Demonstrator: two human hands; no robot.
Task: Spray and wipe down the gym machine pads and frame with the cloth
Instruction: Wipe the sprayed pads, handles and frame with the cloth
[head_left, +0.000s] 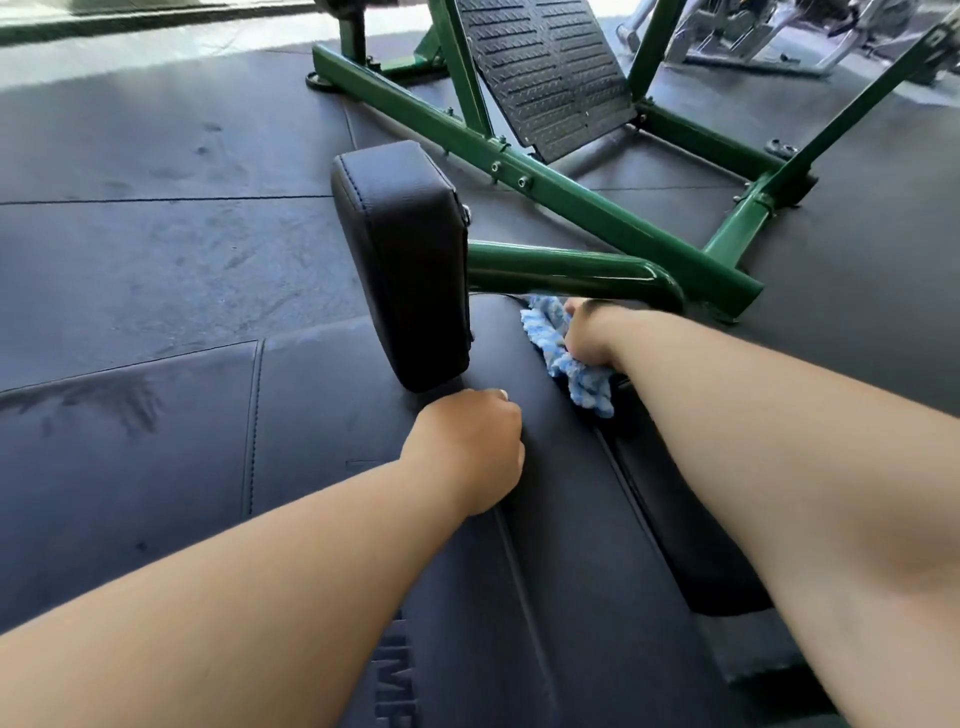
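While both forearms reach out from the bottom of the view, the long pad (561, 545) runs beneath them, black, stitched and embossed with letters too cropped to read. On its middle rests the left hand (467, 447), fingers curled under into a fist with nothing seen in them. Further along, at the pad's right edge where it meets a lower side cushion (691, 545), the right hand (589, 338) has its fingers clamped on the cloth (587, 389), a fluffy blue-and-white rag bunched up and pressed into that seam. Just beside it stands the upright pad (405, 260), and the glossy green tube (571, 270) that carries it bends down right above the cloth. Beyond lie the green frame (571, 202) rails and the ribbed footplate (545, 73) on the dark rubber floor (156, 156). I judge the job to be around its middle: wiping is at the pad edge, while the upright pad, tube, rails and footplate likely remain. Which surfaces are already cleaned cannot be told, and no spray bottle is in view.
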